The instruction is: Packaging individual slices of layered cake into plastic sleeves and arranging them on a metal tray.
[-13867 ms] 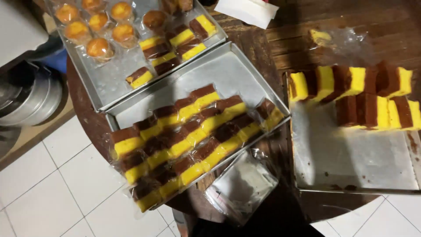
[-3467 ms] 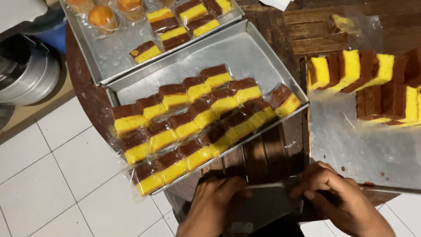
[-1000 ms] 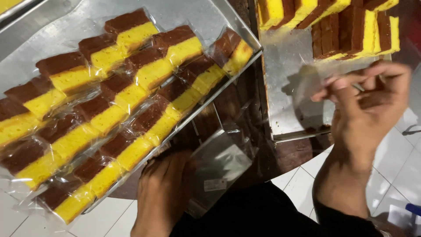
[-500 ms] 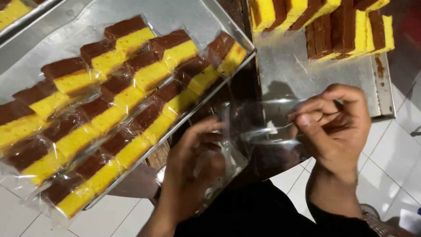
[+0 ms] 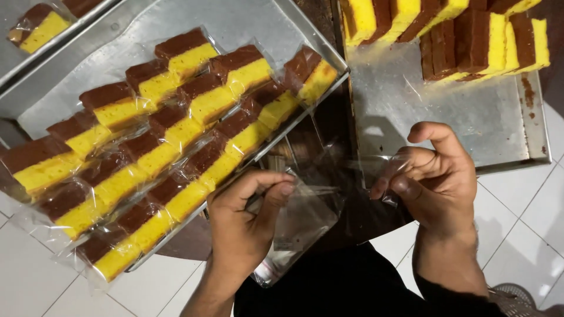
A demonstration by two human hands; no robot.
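Note:
My left hand and my right hand hold a clear plastic bag stretched between them, each pinching one side of it. Under the left hand lies a stack of empty clear bags. To the left, a metal tray carries several wrapped cake slices, brown on top and yellow below. At the upper right, unwrapped slices of the same cake stand in a row on another metal tray.
A third tray with a wrapped slice shows at the top left. The trays rest on a dark round wooden table. White floor tiles lie below on both sides. My dark clothing fills the bottom middle.
My right hand came down from the cake tray to meet the left, and both took hold of a clear bag and pulled it apart between them.

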